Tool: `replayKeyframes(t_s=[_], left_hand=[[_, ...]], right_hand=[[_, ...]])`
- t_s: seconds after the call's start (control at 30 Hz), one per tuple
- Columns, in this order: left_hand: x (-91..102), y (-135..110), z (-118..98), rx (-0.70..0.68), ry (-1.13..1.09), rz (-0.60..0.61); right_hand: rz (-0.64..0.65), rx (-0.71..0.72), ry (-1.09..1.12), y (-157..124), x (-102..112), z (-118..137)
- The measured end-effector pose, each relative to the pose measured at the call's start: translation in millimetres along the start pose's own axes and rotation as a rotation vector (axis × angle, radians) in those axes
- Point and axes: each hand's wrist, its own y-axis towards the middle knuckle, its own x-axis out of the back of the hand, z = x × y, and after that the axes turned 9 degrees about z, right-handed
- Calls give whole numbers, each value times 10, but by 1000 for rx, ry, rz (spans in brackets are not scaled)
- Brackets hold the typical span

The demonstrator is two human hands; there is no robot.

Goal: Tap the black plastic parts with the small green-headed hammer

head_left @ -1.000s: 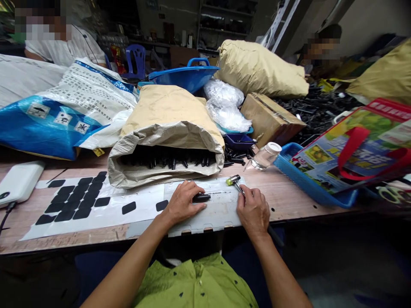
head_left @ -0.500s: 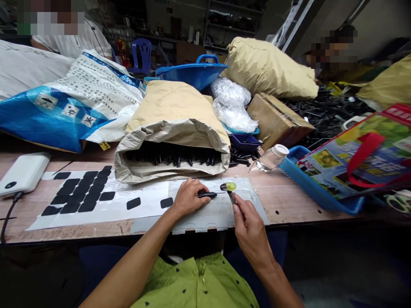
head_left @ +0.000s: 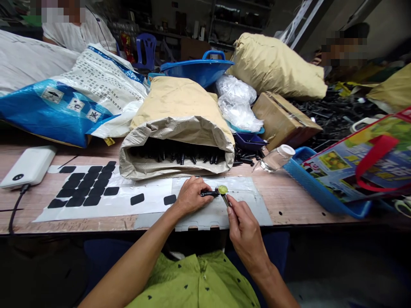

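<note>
Over the grey board [head_left: 250, 196], my left hand [head_left: 192, 194] is closed around a slim black pen-like tube [head_left: 208, 193], which lies sideways with its tip toward the right. My right hand [head_left: 242, 222] grips the handle of a small hammer [head_left: 222, 189] with a yellow-green face. The hammer's head is right at the tube's tip and covers it; contact cannot be made out. Left of my hands, a white sheet [head_left: 156, 190] carries several black rounded patches [head_left: 93, 200]. Just beyond, a tan paper sack [head_left: 180, 100] gapes open with black tubes inside.
A clear bottle [head_left: 274, 159] leans by a blue tray [head_left: 302, 179] holding a printed bag [head_left: 369, 158]. On the left sit a white power bank [head_left: 28, 167] and a blue-white sack [head_left: 48, 113]. A cardboard box [head_left: 284, 119] stands behind. Two people are farther back.
My right hand has brought the hammer leftward onto the tube's tip, where a thin pin showed before. My left hand keeps its hold. The whole view has shifted slightly.
</note>
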Motion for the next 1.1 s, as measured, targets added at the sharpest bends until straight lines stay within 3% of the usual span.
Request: replayKeyframes(t_s=[0.17,0.3,0.5,0.67,0.97,1.1], left_hand=[[-13,1,15,-3,44,-4],[-19,6,14,1,26,-16],[-4,-7,-30,13,11,-28],[22,-13,-52,18,12,-11],[26,7,-22,20,13,0],[23,-127,-153,-41,14,-28]], right_hand=[[67,7,13,8,-72,97],[60,-6,19,43,-29,31],[-80,-143,-244,188,245,-384],[-80,-310,-546,314,328,-734],[-149,-236,-690,368,163,-813],[-166,-212,-723,353,147,-777]])
